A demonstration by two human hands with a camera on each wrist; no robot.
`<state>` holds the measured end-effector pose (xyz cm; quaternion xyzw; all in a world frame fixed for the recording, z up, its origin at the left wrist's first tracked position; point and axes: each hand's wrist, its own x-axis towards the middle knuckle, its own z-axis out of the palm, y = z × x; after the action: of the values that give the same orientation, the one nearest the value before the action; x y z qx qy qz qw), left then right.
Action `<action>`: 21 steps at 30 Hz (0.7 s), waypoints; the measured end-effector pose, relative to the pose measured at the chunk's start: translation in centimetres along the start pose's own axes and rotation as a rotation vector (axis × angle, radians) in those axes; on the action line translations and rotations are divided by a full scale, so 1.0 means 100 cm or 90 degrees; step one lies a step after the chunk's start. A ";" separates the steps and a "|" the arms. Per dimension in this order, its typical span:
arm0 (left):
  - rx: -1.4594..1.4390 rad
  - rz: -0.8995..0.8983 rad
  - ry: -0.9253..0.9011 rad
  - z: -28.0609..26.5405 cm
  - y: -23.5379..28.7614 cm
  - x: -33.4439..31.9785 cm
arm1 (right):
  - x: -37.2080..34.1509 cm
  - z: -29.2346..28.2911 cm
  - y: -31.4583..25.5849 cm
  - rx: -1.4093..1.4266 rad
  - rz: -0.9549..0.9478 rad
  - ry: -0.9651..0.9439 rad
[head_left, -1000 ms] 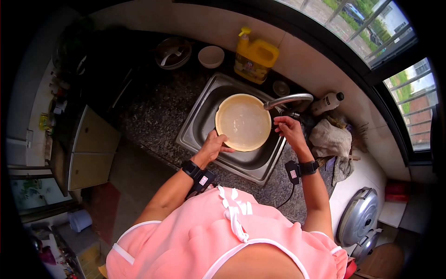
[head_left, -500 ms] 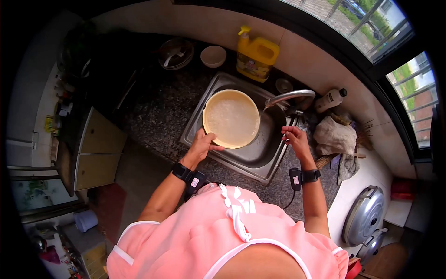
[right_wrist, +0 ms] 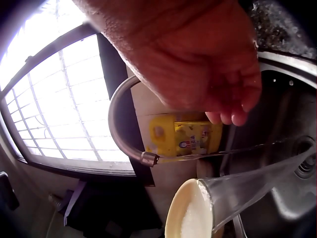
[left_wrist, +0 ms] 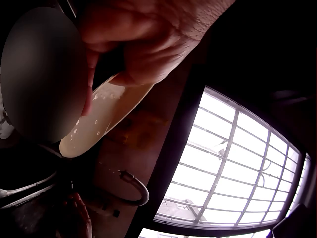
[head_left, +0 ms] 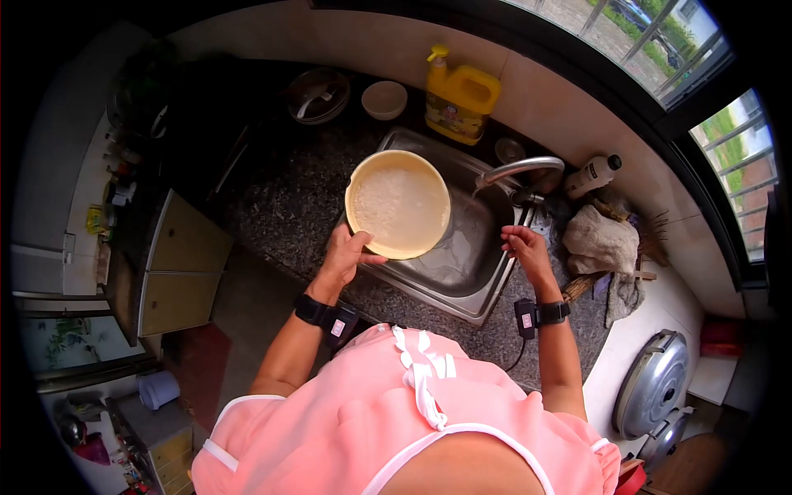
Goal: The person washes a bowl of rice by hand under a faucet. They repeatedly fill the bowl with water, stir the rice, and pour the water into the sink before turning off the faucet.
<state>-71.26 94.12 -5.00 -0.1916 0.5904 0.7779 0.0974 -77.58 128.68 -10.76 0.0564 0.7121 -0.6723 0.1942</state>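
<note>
My left hand (head_left: 338,257) grips the near-left rim of a round cream-yellow basin (head_left: 446,198), thumb along the edge. Cloudy whitish liquid with pale bits fills it. In the right wrist view the basin (right_wrist: 173,212) is tilted, and a wide sheet of water (right_wrist: 247,186) pours off its rim into the steel sink (head_left: 491,235). A thin stream runs from the curved tap (head_left: 521,167). Beside the sink's right edge is my right hand (head_left: 526,250), fingers loosely curled around nothing. The left wrist view shows the left hand (left_wrist: 143,44) on the basin's wall (left_wrist: 101,114).
Behind the sink stand a yellow jug (head_left: 462,103), a pale bowl (head_left: 384,100) and stacked dishes (head_left: 318,103). Right of the tap are a white bottle (head_left: 594,176) and a bunched cloth (head_left: 598,239). A silver lid (head_left: 656,384) lies at lower right.
The left hand has moved the basin leftward, from near the tap to the sink's left side. The right hand has shifted slightly right and toward the body, away from the basin.
</note>
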 end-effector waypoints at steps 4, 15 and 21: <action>0.008 0.008 0.013 -0.002 0.005 -0.002 | -0.001 0.000 0.002 0.005 0.003 -0.004; 0.031 0.035 0.014 0.003 0.026 -0.010 | -0.001 -0.001 0.007 0.014 0.007 -0.003; 0.046 0.057 0.037 0.006 0.031 -0.010 | -0.002 -0.001 0.008 0.018 0.006 0.000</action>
<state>-71.62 93.91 -1.66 -0.1837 0.6287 0.7538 0.0520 -77.16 128.88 -11.46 0.0628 0.7021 -0.6816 0.1962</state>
